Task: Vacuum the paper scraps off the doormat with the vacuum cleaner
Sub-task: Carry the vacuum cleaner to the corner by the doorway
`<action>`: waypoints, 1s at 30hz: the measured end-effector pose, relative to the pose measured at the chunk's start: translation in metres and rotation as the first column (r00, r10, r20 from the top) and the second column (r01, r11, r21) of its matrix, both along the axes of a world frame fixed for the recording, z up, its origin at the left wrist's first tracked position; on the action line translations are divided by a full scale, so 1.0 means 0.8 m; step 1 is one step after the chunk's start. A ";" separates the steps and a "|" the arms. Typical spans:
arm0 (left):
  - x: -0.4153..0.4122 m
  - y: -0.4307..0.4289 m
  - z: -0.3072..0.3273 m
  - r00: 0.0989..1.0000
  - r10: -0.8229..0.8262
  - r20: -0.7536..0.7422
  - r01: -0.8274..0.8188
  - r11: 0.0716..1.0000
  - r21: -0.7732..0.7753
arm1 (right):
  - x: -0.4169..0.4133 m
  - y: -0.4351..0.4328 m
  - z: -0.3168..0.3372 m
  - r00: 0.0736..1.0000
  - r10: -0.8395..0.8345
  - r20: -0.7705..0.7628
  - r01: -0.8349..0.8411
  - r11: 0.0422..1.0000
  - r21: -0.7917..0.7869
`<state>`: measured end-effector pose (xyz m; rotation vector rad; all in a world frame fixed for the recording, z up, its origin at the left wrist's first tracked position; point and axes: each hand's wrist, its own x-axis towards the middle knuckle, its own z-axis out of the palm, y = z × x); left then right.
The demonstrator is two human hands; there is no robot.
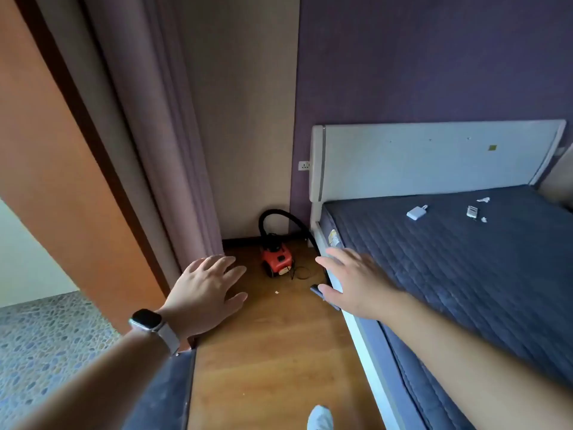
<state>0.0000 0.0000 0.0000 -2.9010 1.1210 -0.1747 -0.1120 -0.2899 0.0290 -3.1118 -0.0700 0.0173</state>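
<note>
Since the red canister vacuum (276,260) stood untouched, vacuuming was unbegun; the left hand (204,290) and right hand (353,280) hovered spread, empty.

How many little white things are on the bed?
4 on the mattress: flat square one, boxy one right of it, curled piece nearer the headboard, tiny bit beside it. The arm may hide more.

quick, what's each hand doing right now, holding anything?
Left hand: open, fingers spread, holding nothing.
Right hand: open, fingers spread, holding nothing.
</note>
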 end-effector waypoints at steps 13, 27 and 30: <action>0.239 -0.174 -0.007 0.992 0.113 -0.053 -0.114 0.993 -0.011 | 0.276 -0.182 -0.023 0.997 0.053 0.057 -0.057 0.996 0.068; 0.526 -0.268 -0.079 0.986 0.105 -0.128 -0.106 0.994 -0.001 | 0.531 -0.267 -0.078 0.996 -0.019 -0.088 0.028 0.995 0.099; 0.608 -0.284 -0.104 0.985 0.064 -0.163 -0.063 0.998 0.013 | 0.606 -0.278 -0.092 0.990 -0.048 -0.130 0.059 0.995 0.076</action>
